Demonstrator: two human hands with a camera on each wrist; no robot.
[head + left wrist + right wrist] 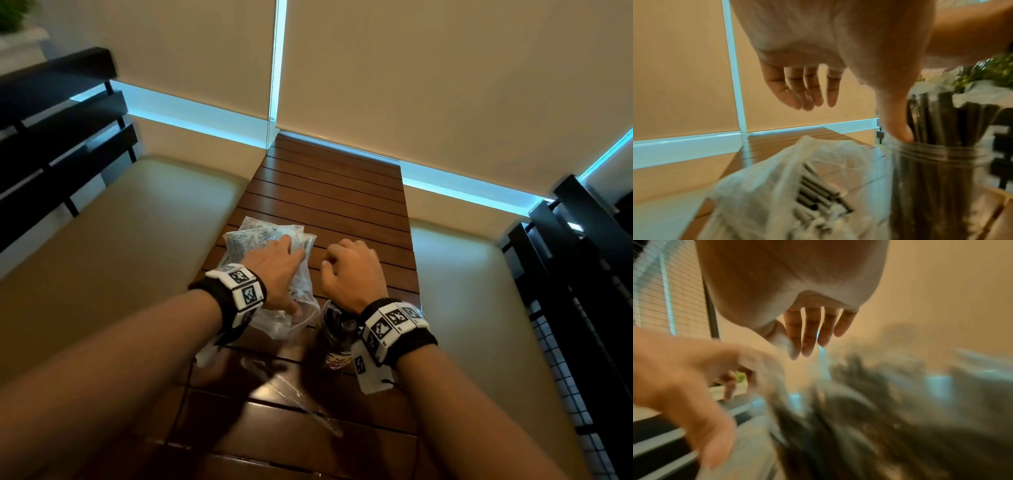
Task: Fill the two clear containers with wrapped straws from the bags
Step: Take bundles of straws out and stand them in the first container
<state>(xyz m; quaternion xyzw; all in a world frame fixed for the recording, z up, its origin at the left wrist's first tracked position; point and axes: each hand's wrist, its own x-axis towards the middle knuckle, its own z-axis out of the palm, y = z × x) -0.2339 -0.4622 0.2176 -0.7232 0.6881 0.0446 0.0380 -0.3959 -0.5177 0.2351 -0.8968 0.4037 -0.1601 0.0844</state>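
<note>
Left hand: we see the left hand [274, 270] laid flat, fingers extended, on the bags [270, 246] of straws; it holds nothing.
Right hand: the right hand [352, 270] hovers beside the bags with fingers loosely bent and empty.
Straws: dark wrapped straws [818, 194] lie inside the clear bags on the slatted table [329, 192].
Container: one jar [941, 178], already packed with upright straws, stands just under the right wrist, near the bags; we cannot locate the second container.
Risk: we judge that the right wrist, drawing back, could knock the jar over, since it sits so close.
Risk: the slippery plastic could spill straws when lifted.
Surroundings: an empty plastic wrapper [291, 387] lies nearer us; cushioned benches [137, 222] flank the table.
</note>
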